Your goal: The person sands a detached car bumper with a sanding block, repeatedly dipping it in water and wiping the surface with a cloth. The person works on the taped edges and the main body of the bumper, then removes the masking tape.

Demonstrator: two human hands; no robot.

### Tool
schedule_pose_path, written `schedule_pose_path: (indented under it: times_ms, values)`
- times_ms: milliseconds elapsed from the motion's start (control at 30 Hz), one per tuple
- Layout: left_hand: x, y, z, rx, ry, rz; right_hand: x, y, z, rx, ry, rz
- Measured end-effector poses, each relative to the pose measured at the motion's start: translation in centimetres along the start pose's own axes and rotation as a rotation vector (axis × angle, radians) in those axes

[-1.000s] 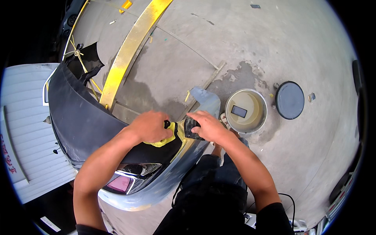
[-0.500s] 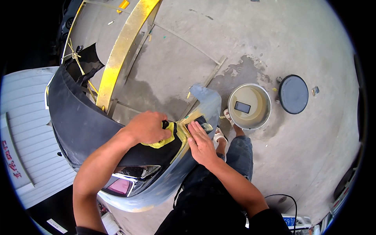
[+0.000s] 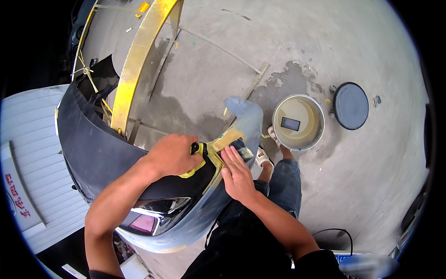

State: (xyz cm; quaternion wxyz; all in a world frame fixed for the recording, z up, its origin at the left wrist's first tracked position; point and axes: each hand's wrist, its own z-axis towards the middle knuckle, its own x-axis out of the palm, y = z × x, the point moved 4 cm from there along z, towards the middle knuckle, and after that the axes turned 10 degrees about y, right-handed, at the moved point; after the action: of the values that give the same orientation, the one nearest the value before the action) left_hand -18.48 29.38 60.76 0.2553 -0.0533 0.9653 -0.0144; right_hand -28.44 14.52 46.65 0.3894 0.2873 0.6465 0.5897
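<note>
A car bumper (image 3: pixel 109 135), mostly dark, lies in front of me, with grey-blue primer and tan filler patches at its right end. My left hand (image 3: pixel 172 156) is closed on a yellow cloth (image 3: pixel 190 173) resting on the dark surface; a small black piece shows by its fingers. Beside it, my right hand (image 3: pixel 238 174) presses a sheet of black sandpaper (image 3: pixel 238 145) against the filler patch, fingers together and nearly straight. Pale residue marks the sheet's right part. Its underside is hidden. A light cluster (image 3: pixel 158 211) sits in the bumper nearer to me.
A yellow metal stand (image 3: pixel 133 69) runs up behind the bumper. To the right, a round metal bucket (image 3: pixel 298 99) holds cloudy water with a dark rectangular piece. Beyond it is a black round stool (image 3: pixel 350 106). Wet patches (image 3: pixel 281 81) darken the concrete floor.
My right hand has shifted slightly left with the sandpaper. Less of the yellow cloth shows under my left hand. The whole view has turned a little.
</note>
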Motion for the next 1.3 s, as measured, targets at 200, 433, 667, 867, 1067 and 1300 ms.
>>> schedule_pose_path:
  times_ms: [200,433,667,867,1067,1300]
  values:
    - [0.6,0.4,-0.6,0.110,-0.031,-0.078,1.0,-0.7,-2.1,0.009,-0.003,-0.037]
    - [0.5,0.3,-0.1,0.077,0.043,-0.051,0.6,-0.6,-0.5,0.020,-0.024,-0.022]
    - [-0.2,-0.1,0.1,-0.016,0.097,-0.066,0.4,-0.2,1.6,0.018,-0.033,-0.020]
    - [0.0,0.4,0.2,0.040,0.065,-0.102,-1.1,0.3,-2.6,-0.007,0.003,-0.003]
    - [0.0,0.0,0.0,-0.004,0.074,-0.101,-0.5,-3.5,1.2,0.144,-0.050,0.021]
    - [0.0,0.1,0.2,0.018,0.082,-0.084,0.0,-1.1,-0.9,0.038,0.017,0.063]
